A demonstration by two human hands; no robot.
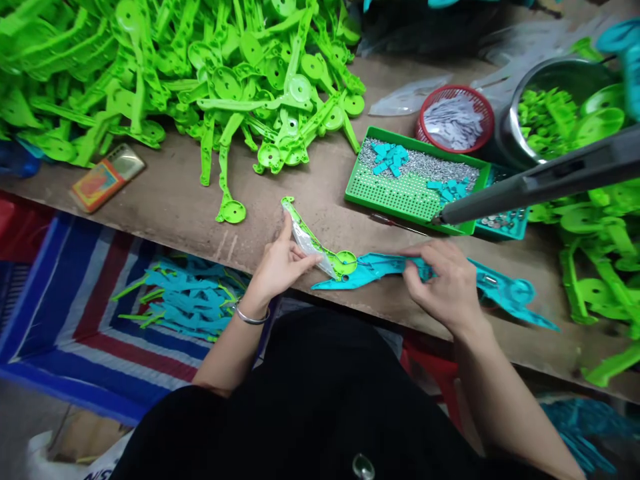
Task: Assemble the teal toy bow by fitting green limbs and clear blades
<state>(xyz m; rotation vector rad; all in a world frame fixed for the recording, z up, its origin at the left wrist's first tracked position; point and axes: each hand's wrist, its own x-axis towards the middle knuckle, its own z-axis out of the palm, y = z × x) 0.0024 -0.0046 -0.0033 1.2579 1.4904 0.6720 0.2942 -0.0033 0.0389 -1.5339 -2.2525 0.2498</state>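
Note:
My left hand (283,263) presses a whitish see-through plastic strip (306,241) along a slim green plastic arm (345,265), its thumb near the lower end and its index finger at the upper end. The green arm's round end meets a long blue plastic piece (373,268) lying near the table's front edge. Over the blue piece, my right hand (445,280) is closed, with thumb and fingers bent onto it; what lies beneath the fingertips is hidden. Another blue piece (505,293) extends to the right from behind that hand; whether the two are one part I cannot tell.
Green plastic arms (240,73) are heaped at the back left. A green tray (390,190) holds small metal pins and blue bits. Behind it stand a red basket (456,143) of white strips and a metal bowl (520,127). A grey tool (545,177) juts in from the right.

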